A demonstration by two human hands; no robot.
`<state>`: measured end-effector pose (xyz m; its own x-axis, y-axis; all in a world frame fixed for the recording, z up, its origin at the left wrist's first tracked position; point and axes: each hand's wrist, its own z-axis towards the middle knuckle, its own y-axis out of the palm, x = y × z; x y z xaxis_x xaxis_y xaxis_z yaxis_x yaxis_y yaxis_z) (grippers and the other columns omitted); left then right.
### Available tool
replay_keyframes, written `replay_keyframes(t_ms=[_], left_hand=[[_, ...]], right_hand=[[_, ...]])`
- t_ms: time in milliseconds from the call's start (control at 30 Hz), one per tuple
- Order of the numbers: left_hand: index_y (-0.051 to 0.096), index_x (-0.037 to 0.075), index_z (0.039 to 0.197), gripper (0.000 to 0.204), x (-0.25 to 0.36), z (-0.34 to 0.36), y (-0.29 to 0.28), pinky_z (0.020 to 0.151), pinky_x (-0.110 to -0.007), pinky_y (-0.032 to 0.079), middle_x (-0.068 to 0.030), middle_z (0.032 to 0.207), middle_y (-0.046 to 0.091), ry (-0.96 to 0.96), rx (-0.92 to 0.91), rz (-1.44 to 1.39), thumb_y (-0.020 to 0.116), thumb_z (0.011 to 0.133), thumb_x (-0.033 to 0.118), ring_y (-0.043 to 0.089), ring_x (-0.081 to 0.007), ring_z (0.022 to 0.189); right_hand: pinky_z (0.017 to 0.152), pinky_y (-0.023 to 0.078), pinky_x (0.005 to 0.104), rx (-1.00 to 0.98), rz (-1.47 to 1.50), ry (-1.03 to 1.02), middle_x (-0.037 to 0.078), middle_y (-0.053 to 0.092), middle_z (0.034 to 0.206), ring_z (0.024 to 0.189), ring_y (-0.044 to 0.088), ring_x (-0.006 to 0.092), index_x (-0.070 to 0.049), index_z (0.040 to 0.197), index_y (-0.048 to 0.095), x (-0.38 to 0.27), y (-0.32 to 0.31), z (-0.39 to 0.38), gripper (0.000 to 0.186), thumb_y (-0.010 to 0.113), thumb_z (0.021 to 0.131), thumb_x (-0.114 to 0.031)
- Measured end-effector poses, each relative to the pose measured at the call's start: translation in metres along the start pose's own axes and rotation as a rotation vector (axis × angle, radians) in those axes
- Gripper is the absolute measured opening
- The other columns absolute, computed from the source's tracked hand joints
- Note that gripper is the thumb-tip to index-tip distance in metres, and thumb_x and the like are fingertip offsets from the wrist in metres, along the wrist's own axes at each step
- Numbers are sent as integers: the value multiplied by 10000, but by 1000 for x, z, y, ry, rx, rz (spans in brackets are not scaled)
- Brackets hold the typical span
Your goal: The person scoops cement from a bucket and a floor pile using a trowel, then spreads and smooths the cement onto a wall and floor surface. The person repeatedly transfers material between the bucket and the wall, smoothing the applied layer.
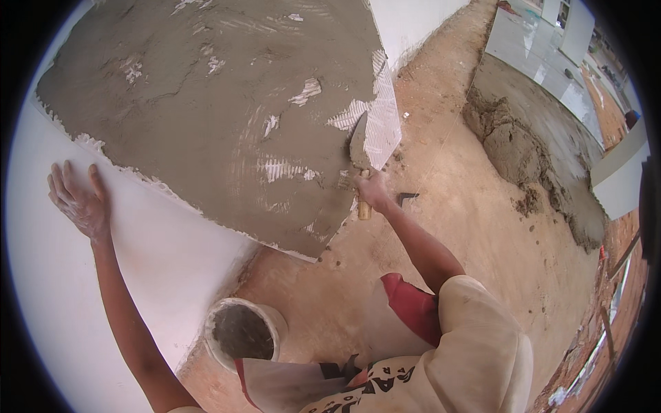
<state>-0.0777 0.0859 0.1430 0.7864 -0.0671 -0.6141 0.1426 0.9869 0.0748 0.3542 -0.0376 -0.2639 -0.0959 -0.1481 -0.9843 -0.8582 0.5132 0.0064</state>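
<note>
My right hand (372,191) is closed round the wooden handle of a trowel (358,142). The trowel's blade lies against the right edge of a large slab (384,127). Grey wet mortar (206,124) coats most of this slab, and its white ribbed face shows through in patches and along the right edge. With fingers spread, my left hand (81,199) rests on the white wall (158,227) just beside the slab's left edge; nothing is in it.
A white bucket (278,318) of grey mortar stands by my legs at the wall's foot. Farther right, a heap of mortar (513,141) spreads over the brown ground (441,179). Shiny grey tiles (530,41) lie beyond it. A small dark angled piece (407,197) is near my right wrist.
</note>
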Motion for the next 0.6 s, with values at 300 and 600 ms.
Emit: replay_keyframes(t_ms=[300,600], left_hand=[[506,77,1327,543,4,-3,6,1014,-506,433,-122,1376,472,0,2,-25,716,891,323,468,-370,1260],[504,63,1323,541,5,1,3,1017,-487,429,-140,1351,492,28,-4,6,705,899,332,459,-354,1266]], right_hand=[[624,500,412,-268,-276,-626,144,568,711,636,611,283,8,1076,527,-61,68,-78,257,576,865,-130],[553,505,413,-50,-151,-432,143,579,728,583,588,286,-34,1055,546,36,49,-79,214,576,867,-130]])
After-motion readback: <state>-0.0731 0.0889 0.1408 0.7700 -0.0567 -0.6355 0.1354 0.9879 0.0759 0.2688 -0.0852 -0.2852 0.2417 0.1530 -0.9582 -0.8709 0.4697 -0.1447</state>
